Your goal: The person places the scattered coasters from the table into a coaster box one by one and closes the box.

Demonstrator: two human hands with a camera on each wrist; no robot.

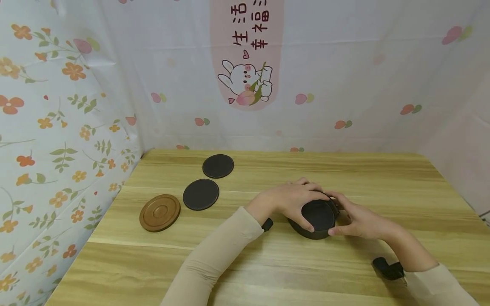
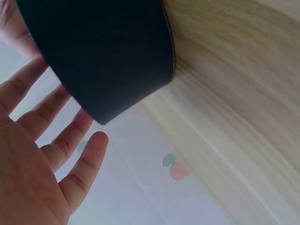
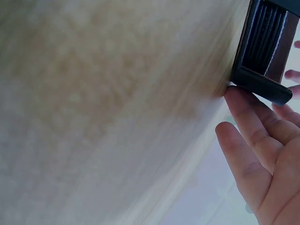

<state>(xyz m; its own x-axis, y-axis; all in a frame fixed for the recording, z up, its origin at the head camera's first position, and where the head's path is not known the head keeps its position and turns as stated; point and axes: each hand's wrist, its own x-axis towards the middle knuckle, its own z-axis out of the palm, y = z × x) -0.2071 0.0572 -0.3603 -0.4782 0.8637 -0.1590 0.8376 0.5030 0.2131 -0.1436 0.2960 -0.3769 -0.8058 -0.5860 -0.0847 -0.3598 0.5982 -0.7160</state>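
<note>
Your sleeves (image 1: 214, 250), cut off by the picture edge, come nearest. Beyond them, your left hand (image 1: 294, 200) and right hand (image 1: 357, 219) both grasp the round black holder (image 1: 319, 216), some fingertips hidden behind it. Its contact with the table (image 1: 275, 272) is unclear. Left of this holder lie two black discs (image 1: 200, 194) and a wooden disc (image 1: 160, 212).

There are two hands (image 1: 298, 200) (image 1: 360, 221), one round black holder (image 1: 319, 216), two flat black coasters (image 1: 200, 194) (image 1: 218, 165) out on one wooden table (image 1: 291, 272), one brown wooden coaster (image 1: 160, 212) there too, two small black wrist things (image 1: 267, 224) (image 1: 388, 269), and one bunny picture (image 1: 246, 80)
</note>
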